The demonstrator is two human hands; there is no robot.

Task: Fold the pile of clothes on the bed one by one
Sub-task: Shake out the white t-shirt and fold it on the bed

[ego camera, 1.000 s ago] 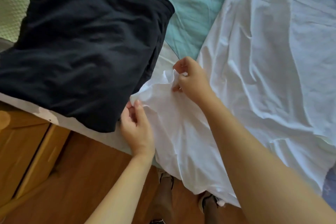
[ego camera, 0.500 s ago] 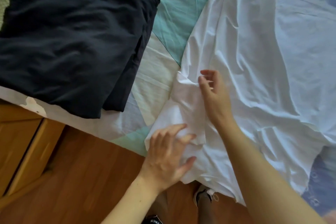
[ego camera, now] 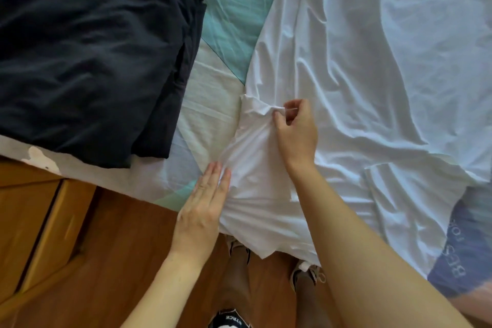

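Note:
A white T-shirt [ego camera: 372, 74] lies spread and wrinkled across the right half of the bed, its near edge hanging over the bed's side. My right hand [ego camera: 296, 130] pinches a fold of the shirt's sleeve near the left edge of the garment. My left hand [ego camera: 205, 202] lies flat with straight fingers, pressing on the lower left part of the same sleeve at the bed's edge. A folded black garment [ego camera: 87, 56] rests on the left part of the bed.
The bed sheet [ego camera: 213, 104] is teal, white and pale blue. A wooden floor [ego camera: 111, 261] and a wooden cabinet [ego camera: 24, 221] lie below the bed's near edge. A blue cloth with lettering [ego camera: 458, 255] shows at lower right. My shoes stand on the floor.
My right hand went from a loose touch to pinching the sleeve's fold. My left hand slid to the sleeve's left edge and flattened, fingers together. The view shifted slightly.

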